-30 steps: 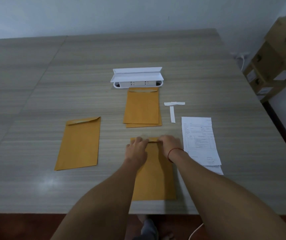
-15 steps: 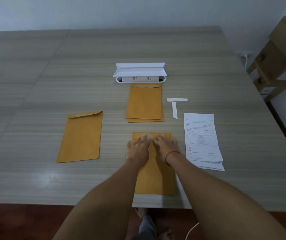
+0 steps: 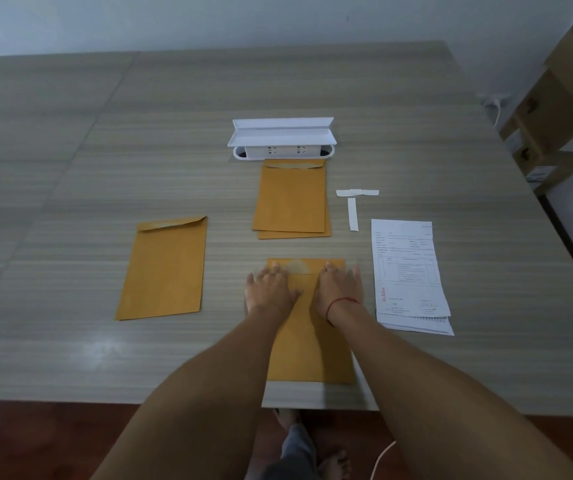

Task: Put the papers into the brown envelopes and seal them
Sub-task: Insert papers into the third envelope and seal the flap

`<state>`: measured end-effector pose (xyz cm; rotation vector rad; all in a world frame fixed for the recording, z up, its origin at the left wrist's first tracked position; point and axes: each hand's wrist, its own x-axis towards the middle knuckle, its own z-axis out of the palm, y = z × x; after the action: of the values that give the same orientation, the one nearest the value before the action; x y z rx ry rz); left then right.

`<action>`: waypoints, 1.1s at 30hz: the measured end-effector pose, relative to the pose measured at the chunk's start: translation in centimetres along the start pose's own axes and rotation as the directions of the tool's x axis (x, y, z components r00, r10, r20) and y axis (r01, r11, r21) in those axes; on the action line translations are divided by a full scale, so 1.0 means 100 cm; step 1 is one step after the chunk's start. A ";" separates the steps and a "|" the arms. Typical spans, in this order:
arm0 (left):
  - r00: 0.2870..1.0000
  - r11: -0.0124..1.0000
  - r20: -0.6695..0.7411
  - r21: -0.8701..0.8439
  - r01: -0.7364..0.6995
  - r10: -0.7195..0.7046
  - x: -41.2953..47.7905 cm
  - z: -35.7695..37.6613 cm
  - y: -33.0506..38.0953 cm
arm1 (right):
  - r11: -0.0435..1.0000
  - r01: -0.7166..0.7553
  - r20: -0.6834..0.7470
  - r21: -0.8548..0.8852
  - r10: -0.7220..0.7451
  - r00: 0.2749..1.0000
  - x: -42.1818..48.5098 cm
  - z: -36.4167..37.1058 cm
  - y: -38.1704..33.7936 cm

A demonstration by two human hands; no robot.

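Where the counter (image 3: 70,150) meets its near edge in the lower middle of the frame, one brown envelope, the near envelope (image 3: 307,351), lies flat and lengthwise. Its flap (image 3: 307,266) is folded down at the far end.

At least four brown envelopes can be counted. Besides the near one, a lone envelope (image 3: 165,268) lies at centre left with its flap loosely down. A stack of envelopes (image 3: 290,199) sits just above the middle and shows two, the lower one peeping out at the bottom and right; any more in it cannot be told.

The papers (image 3: 408,268) form one small pile of printed sheets at centre right, just beside the near envelope. Several edges show at the bottom, but the exact number is unclear. Two white paper strips (image 3: 353,214) lie between the stack and the papers, one crosswise above one lengthwise, like a T. One white socket box (image 3: 281,140) stands touching the stack's far end. Cardboard boxes (image 3: 562,109) are piled at the upper right, off the counter.

Both hands lie flat and palm down on the near envelope, fingers straight and slightly spread, gripping nothing. The left hand (image 3: 271,289) presses the flap's left end, its outer finger reaching past the envelope's edge onto the counter. The right hand (image 3: 338,289), with a red string (image 3: 342,301) round its wrist, presses the flap's right end. A bare strip of envelope shows between the hands.
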<state>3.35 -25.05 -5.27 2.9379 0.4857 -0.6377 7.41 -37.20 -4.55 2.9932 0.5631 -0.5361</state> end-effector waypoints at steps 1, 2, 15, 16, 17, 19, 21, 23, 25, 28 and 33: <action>1.000 1.000 0.005 0.006 -0.001 0.001 0.000 -0.001 0.003 | 1.000 0.021 -0.006 0.022 -0.021 1.000 0.002 0.001 -0.003; 1.000 1.000 0.005 -0.001 -0.009 0.009 0.001 -0.002 0.005 | 0.996 0.058 0.004 0.061 -0.059 0.998 0.003 0.003 -0.006; 0.998 0.998 0.025 -0.021 -0.060 0.061 -0.004 0.002 0.002 | 0.999 -0.008 0.148 0.051 0.000 0.989 -0.003 0.007 0.002; 0.999 0.999 0.009 -0.036 -0.033 0.033 -0.005 0.005 0.000 | 0.999 -0.018 0.153 0.039 0.012 0.988 -0.004 0.008 0.006; 1.000 0.999 -0.007 -0.052 -0.001 0.000 -0.007 0.006 -0.001 | 0.999 -0.027 0.153 0.030 0.022 0.988 -0.006 0.009 0.009; 0.998 0.995 -0.024 -0.075 0.064 -0.066 -0.009 0.003 -0.004 | 0.998 -0.046 0.151 0.040 0.039 0.988 -0.008 0.010 0.010; 0.994 0.991 -0.021 -0.089 0.102 -0.104 -0.011 -0.001 -0.008 | 0.992 -0.087 0.153 0.092 0.072 0.986 -0.011 0.011 0.006; 0.993 0.987 0.000 -0.109 0.118 -0.118 -0.016 -0.004 -0.010 | 0.976 -0.147 0.134 0.162 0.125 0.983 -0.012 0.009 0.004; 0.991 0.978 0.018 -0.158 0.133 -0.132 -0.021 -0.004 -0.011 | 0.949 -0.209 0.101 0.236 0.190 0.977 -0.013 0.004 0.008; 0.981 0.958 -0.027 -0.222 0.183 -0.193 -0.029 -0.004 -0.009 | 0.898 -0.299 0.068 0.321 0.293 0.954 -0.016 -0.002 0.015; 0.928 0.813 0.087 -0.456 0.362 -0.363 -0.033 -0.003 0.002 | 0.650 -0.488 0.244 0.582 0.432 0.868 -0.016 0.000 0.011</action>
<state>0.65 -26.10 -3.57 2.4032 1.0564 -0.4620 6.43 -38.80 -4.02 3.4789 -0.5214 -0.9465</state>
